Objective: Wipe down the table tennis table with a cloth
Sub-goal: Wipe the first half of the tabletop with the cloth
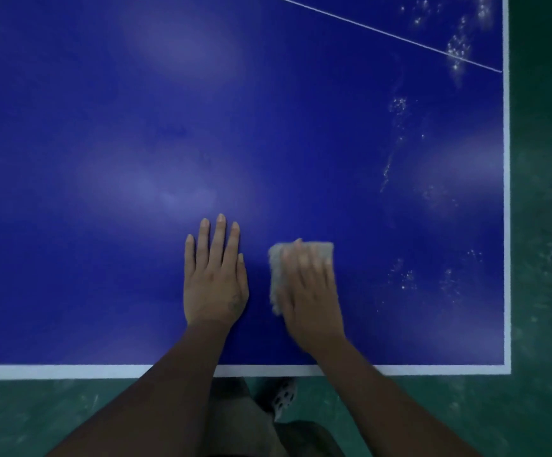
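The blue table tennis table (103,127) fills most of the view, with white border lines along its near and right edges. My left hand (215,275) lies flat on the surface, fingers straight and spread a little. Just to its right, my right hand (310,291) presses a pale grey cloth (276,268) flat against the table; the hand is motion-blurred and covers most of the cloth. Both hands sit near the table's front edge.
Water droplets (456,51) speckle the table's right side, from the far corner down to the front right. A thin white line (383,31) crosses the far right. Green floor (545,225) lies to the right and in front, where my foot (282,397) shows.
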{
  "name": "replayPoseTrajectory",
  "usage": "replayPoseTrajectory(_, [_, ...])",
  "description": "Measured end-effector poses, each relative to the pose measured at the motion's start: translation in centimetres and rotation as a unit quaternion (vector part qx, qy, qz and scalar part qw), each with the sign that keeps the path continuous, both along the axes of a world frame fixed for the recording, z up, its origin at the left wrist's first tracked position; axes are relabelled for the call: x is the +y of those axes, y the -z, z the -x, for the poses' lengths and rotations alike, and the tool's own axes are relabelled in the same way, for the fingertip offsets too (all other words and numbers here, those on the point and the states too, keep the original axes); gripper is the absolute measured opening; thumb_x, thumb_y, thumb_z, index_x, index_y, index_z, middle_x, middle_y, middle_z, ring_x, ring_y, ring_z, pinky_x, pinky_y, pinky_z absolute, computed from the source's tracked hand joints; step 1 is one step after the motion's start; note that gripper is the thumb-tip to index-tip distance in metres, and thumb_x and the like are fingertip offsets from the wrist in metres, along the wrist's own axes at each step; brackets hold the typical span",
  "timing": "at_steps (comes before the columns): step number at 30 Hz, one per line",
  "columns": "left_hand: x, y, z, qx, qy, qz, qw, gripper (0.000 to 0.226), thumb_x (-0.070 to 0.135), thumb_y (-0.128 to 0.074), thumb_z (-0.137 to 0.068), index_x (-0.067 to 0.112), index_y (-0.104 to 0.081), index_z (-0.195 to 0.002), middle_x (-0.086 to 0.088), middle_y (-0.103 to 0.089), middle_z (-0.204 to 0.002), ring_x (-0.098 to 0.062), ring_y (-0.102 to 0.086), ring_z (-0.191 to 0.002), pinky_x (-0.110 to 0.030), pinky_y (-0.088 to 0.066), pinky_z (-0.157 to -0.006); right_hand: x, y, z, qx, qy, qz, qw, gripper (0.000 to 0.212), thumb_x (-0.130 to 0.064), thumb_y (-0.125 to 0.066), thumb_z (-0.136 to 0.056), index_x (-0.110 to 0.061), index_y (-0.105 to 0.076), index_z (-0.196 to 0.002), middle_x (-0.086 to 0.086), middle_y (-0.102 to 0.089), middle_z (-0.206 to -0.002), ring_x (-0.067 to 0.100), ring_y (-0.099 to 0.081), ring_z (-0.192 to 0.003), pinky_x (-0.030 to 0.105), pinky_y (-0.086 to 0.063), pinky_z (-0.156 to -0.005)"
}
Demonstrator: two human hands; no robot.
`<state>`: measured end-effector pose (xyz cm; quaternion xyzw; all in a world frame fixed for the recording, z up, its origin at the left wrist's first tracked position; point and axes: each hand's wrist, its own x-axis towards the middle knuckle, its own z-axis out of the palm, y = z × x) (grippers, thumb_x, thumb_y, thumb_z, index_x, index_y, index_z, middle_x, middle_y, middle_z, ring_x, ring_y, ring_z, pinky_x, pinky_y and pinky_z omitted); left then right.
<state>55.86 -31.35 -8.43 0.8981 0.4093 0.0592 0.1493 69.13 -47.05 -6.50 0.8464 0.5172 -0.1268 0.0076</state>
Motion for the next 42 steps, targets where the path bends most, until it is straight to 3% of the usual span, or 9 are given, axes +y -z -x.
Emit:
replayPoseTrajectory(4, [-0.1, -0.3, -0.1, -0.003, 0.001, -0.013, 1.000, 0.057, 0.033, -0.032, -0.117, 0.013, -0.032, -0.170, -0.009, -0.024, -0.179, -0.034, -0.014, -0.168, -0.057, -0.013, -0.136, -7.9, -0.4, -0.4, 0.009, -0.019, -0.003, 1.000, 0.065, -0.042, -0.034, -0.115, -0.020, -0.015, -0.173, 0.005, -0.007, -0.181, 0.030, -0.009, -0.167, 0.065, -0.022, -0.129])
replayPoseTrajectory(9, [-0.4, -0.6, -0.2, 0.014, 0.004, -0.018, 1.000, 0.057, 0.033, -0.030, -0.117, 0.012, -0.033, -0.170, -0.010, -0.024, -0.179, -0.034, -0.014, -0.168, -0.056, -0.012, -0.136, -9.7, -0.5, -3.7, -0.037, 0.247, -0.009, 0.968, 0.065, -0.039, -0.026, -0.115, -0.013, -0.009, -0.172, 0.013, -0.006, -0.180, 0.032, -0.007, -0.167, 0.065, -0.017, -0.129])
replayPoseTrajectory(17, [-4.0, -1.8, -0.6, -0.011, -0.034, 0.009, 0.999, 0.053, 0.027, -0.039, -0.116, 0.004, -0.041, -0.164, -0.017, -0.022, -0.179, -0.035, -0.014, -0.168, -0.055, -0.012, -0.136, -12.1, 1.7, 2.2, -0.002, -0.016, -0.059, 0.998, 0.064, -0.045, -0.028, -0.115, -0.022, -0.015, -0.173, 0.003, -0.008, -0.181, 0.031, -0.009, -0.167, 0.061, -0.015, -0.132])
replayPoseTrajectory(24, [-12.6, -1.8, -4.9, 0.035, -0.017, 0.033, 0.999, 0.068, 0.046, -0.021, -0.116, 0.008, -0.022, -0.172, -0.011, -0.008, -0.182, -0.029, -0.001, -0.169, -0.053, -0.003, -0.137, -20.9, 0.3, -5.9, -0.051, 0.278, -0.021, 0.959, 0.064, -0.041, -0.020, -0.114, -0.016, -0.010, -0.173, 0.012, -0.012, -0.179, 0.034, -0.011, -0.166, 0.061, -0.010, -0.133])
replayPoseTrajectory(30, [-13.0, -0.6, -5.1, 0.026, -0.032, -0.005, 0.999, 0.068, 0.047, -0.028, -0.116, 0.010, -0.022, -0.173, -0.008, -0.012, -0.182, -0.028, -0.003, -0.169, -0.052, -0.004, -0.137, -20.4, 1.5, -3.8, -0.016, -0.063, -0.044, 0.997, 0.064, -0.041, -0.033, -0.114, -0.021, -0.015, -0.173, 0.005, -0.009, -0.181, 0.031, -0.009, -0.167, 0.063, -0.017, -0.131])
replayPoseTrajectory(32, [-13.2, -0.4, -5.3, 0.028, -0.039, -0.015, 0.999, 0.068, 0.047, -0.030, -0.115, 0.010, -0.023, -0.172, -0.008, -0.013, -0.182, -0.029, -0.004, -0.169, -0.051, -0.004, -0.137, -21.3, 1.3, -6.8, -0.037, -0.041, -0.035, 0.998, 0.064, -0.038, -0.035, -0.114, -0.020, -0.016, -0.172, 0.005, -0.012, -0.180, 0.030, -0.010, -0.167, 0.064, -0.017, -0.130])
replayPoseTrajectory(36, [-13.4, -0.4, -5.4, 0.025, -0.045, -0.018, 0.999, 0.067, 0.045, -0.033, -0.115, 0.010, -0.024, -0.172, -0.008, -0.014, -0.182, -0.029, -0.005, -0.169, -0.051, -0.003, -0.137, -20.2, 0.4, -8.2, -0.067, 0.212, -0.020, 0.975, 0.065, -0.043, -0.019, -0.115, -0.015, -0.011, -0.172, 0.013, -0.011, -0.179, 0.034, -0.009, -0.166, 0.062, -0.010, -0.133])
replayPoseTrajectory(40, [-13.3, -0.4, -5.5, 0.013, -0.050, -0.029, 0.998, 0.066, 0.044, -0.034, -0.115, 0.009, -0.028, -0.171, -0.009, -0.018, -0.181, -0.029, -0.008, -0.169, -0.052, -0.006, -0.137, -19.1, 1.5, -6.2, -0.006, -0.055, -0.051, 0.997, 0.066, -0.046, -0.030, -0.115, -0.022, -0.010, -0.173, 0.005, -0.005, -0.181, 0.030, -0.005, -0.167, 0.061, -0.015, -0.132])
replayPoseTrajectory(42, [-13.4, -0.2, -5.5, 0.012, -0.050, -0.033, 0.998, 0.067, 0.045, -0.034, -0.114, 0.009, -0.029, -0.170, -0.009, -0.019, -0.181, -0.029, -0.009, -0.169, -0.052, -0.006, -0.137, -18.5, 1.7, -8.8, -0.036, -0.077, -0.052, 0.995, 0.064, -0.046, -0.025, -0.116, -0.021, -0.009, -0.173, 0.006, -0.005, -0.181, 0.030, -0.006, -0.167, 0.061, -0.016, -0.132])
